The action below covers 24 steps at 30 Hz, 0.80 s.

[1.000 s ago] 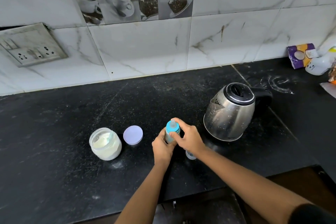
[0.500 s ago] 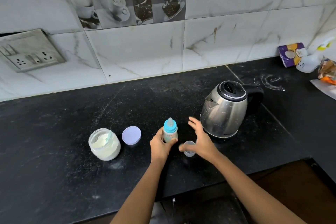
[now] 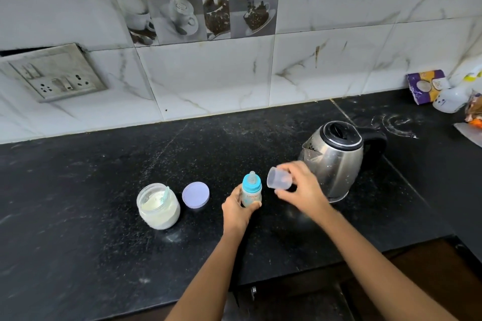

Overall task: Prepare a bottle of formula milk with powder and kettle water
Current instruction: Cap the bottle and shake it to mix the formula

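Grip of the left hand [image 3: 236,210] is curled round the lower body of the bottle [image 3: 251,191], which is upright near the front of the table [image 3: 78,216] between the purple lid [image 3: 195,195] and the kettle [image 3: 336,161], blue collar and teat fitted. The right hand [image 3: 300,190] has its grip pinched on the clear cap [image 3: 278,181], just beside the teat and tilted, mouth facing left. Capping looks to be the step: turn the cap mouth-down, centre it over the teat and press straight until it seats, the left hand bracing the bottle low against tipping.
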Tool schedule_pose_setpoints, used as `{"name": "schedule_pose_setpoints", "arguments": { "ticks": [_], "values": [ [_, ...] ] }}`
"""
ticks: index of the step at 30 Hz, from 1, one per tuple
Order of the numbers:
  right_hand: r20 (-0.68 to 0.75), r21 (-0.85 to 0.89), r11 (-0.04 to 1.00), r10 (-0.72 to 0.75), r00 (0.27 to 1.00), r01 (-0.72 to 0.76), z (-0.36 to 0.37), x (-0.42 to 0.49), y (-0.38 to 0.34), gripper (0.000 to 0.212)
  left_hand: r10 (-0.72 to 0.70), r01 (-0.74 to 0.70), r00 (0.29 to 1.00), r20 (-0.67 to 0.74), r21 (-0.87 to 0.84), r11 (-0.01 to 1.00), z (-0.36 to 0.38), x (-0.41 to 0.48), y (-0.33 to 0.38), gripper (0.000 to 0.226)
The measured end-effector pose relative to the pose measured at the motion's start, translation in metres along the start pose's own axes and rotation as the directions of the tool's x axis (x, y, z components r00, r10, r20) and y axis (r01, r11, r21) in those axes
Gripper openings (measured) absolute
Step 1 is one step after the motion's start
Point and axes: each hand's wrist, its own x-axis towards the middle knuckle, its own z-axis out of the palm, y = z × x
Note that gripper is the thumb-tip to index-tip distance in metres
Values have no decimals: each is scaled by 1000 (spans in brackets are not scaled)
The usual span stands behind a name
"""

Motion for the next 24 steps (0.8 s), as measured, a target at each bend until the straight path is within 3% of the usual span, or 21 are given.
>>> {"name": "schedule_pose_setpoints", "arguments": {
  "ticks": [2, 4, 7, 10, 16, 24],
  "values": [
    [248, -225, 958, -122, 961, 180, -23, 30, -20, 55, -1, 1, 1000, 1, 1, 1000, -1, 1, 0, 70],
    [433, -326, 886, -171, 885, 331, -31, 53, -39, 55, -4, 4, 1000, 0, 6, 1000, -1, 1, 0, 70],
    [584, -407, 767, -200, 787, 497, -24, 75, -62, 53, -4, 3, 1000, 8, 5, 1000, -1, 1, 0, 69],
    [701, -466, 663, -127, 702, 585, -10, 84, -73, 48, 6, -6, 1000, 11, 10, 1000, -2, 1, 0, 67],
    [728, -351, 797, -97, 678, 491, 8, 87, -60, 48, 48, -49, 999, 16, 27, 998, -3, 3, -3, 62],
    [640, -345, 877, -40, 767, 334, 20, 72, -47, 46, 35, -35, 999, 14, 44, 998, -3, 2, -4, 58]
  ]
}}
